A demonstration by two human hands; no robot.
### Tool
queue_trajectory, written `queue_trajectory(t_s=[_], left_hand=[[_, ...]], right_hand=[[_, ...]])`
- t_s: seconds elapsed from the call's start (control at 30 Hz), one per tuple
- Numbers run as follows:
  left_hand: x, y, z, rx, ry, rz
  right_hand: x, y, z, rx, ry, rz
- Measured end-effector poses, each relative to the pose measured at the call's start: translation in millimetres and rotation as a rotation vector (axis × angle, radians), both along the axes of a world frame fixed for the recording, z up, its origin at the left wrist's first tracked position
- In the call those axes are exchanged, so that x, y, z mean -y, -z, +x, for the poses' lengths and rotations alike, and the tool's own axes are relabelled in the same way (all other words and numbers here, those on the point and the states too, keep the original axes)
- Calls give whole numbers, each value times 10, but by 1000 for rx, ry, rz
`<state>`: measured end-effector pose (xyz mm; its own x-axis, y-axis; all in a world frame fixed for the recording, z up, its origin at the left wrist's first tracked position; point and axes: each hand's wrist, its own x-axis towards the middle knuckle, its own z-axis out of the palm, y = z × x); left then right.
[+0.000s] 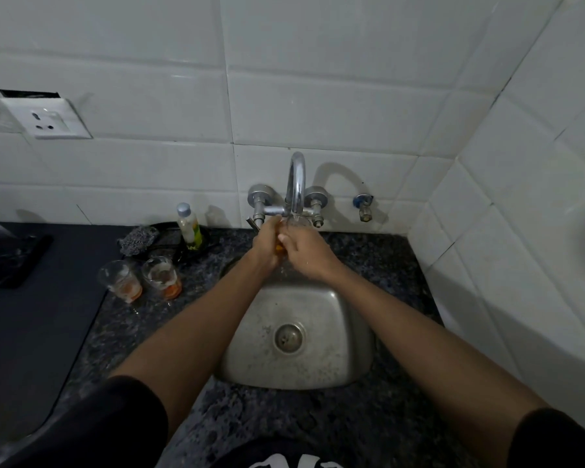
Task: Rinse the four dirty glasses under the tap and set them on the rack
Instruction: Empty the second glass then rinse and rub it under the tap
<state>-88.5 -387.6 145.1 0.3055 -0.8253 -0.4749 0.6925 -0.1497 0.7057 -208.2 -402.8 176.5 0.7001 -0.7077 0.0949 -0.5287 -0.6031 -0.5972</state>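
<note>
My left hand [267, 238] and my right hand [307, 248] meet under the chrome tap [296, 179] above the steel sink [331, 363]. Between them I hold a clear glass [298, 223] with an orange base, mostly hidden by my fingers; its rim shows beneath the spout. Water appears to run over it. Two more dirty glasses stand on the dark counter left of the sink: one [120, 280] further left, one [162, 276] beside it, both with orange residue at the bottom. No rack can be seen.
A small bottle with a grey cap [189, 228] and a scrubber [138, 239] sit behind the glasses. A dark mat [31, 315] covers the left counter. A wall socket [46, 118] is at upper left; a tiled wall closes the right side.
</note>
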Motion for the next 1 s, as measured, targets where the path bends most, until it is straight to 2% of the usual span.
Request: queue_trajectory(t_s=[0.07, 0.1, 0.2, 0.27, 0.3, 0.4, 0.57, 0.63, 0.8, 1.0], left_hand=[[-2, -35, 30, -23, 52, -22], [4, -10, 55, -17, 48, -8], [-11, 28, 71, 44, 1, 31], [-14, 83, 38, 20, -64, 34], [-22, 86, 11, 7, -114, 34], [-19, 127, -18, 35, -243, 44], [-16, 186, -13, 166, -388, 54], [-43, 151, -26, 259, -424, 32], [-103, 40, -13, 504, -415, -46], [-193, -62, 17, 788, -286, -184]], right_hand=[[46, 95, -71, -84, -85, -109], [53, 143, -88, -39, -81, -34], [-11, 113, -18, 224, 102, 480], [-25, 64, 39, 306, 221, 718], [-19, 64, 45, 302, 234, 731], [-4, 98, -13, 212, 195, 585], [11, 195, -80, 372, 354, 711], [9, 243, -96, 363, 418, 711], [-10, 391, -89, 318, 462, 597], [-36, 405, -110, 220, 366, 450]])
